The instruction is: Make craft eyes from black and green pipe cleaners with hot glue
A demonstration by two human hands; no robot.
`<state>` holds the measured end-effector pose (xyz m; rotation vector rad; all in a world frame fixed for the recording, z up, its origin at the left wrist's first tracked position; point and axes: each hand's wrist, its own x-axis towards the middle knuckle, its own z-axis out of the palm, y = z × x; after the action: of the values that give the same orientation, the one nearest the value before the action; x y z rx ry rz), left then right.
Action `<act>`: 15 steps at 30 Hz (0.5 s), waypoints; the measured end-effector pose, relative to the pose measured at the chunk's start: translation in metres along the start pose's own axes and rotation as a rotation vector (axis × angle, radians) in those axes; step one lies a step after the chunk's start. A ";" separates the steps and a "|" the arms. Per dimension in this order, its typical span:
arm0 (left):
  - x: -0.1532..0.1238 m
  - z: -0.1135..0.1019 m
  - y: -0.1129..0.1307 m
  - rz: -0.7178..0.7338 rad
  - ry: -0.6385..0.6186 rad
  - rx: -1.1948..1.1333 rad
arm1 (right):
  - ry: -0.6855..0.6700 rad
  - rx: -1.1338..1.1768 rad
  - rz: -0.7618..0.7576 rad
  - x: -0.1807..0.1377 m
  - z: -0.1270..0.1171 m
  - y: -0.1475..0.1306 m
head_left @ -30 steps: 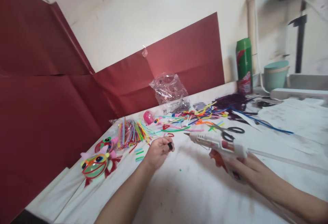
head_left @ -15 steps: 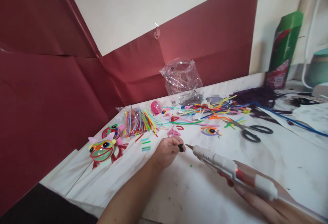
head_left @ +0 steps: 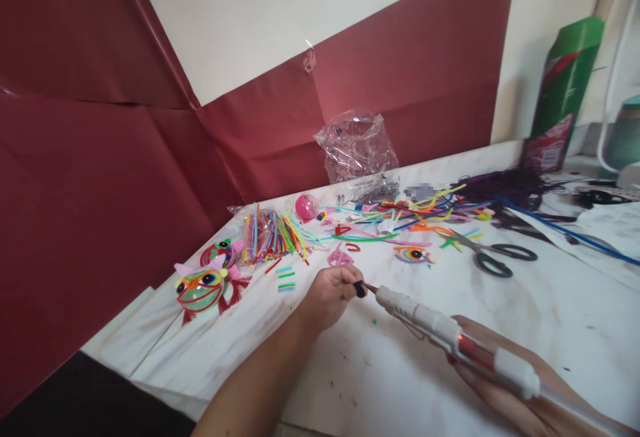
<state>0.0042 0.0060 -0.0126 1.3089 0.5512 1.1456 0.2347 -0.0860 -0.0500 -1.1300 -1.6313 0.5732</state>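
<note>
Between the thumb and fingers of my left hand is pinched a small black piece, its exact kind too small to make out. My right hand is wrapped round a white hot glue gun with a small red light lit on its body. The nozzle tip points left and meets the edge of the black piece, or nearly so. Past my left hand lie a pink pipe-cleaner shape and a rainbow-coloured eye piece. Short green and blue pipe-cleaner bits lie left of the hand.
Scissors lie at the right. A bundle of coloured pipe cleaners, a pink ball and a clear plastic bag stand behind. Decorated animal-face figures sit at left. A green bottle stands back right.
The gap between the glue gun's nozzle and the black piece has closed. My left hand has shifted slightly right, still pinching the piece; the view has moved a little.
</note>
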 end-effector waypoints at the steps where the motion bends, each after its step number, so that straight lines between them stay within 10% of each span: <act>1: 0.000 0.000 0.000 0.001 0.001 0.001 | 0.001 -0.005 0.002 0.000 0.000 0.000; 15: -0.001 0.004 0.001 0.002 0.010 -0.014 | -0.143 0.149 0.042 0.007 -0.003 -0.016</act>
<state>0.0068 0.0035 -0.0107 1.2929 0.5486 1.1567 0.2309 -0.0876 -0.0323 -1.0354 -1.6591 0.8052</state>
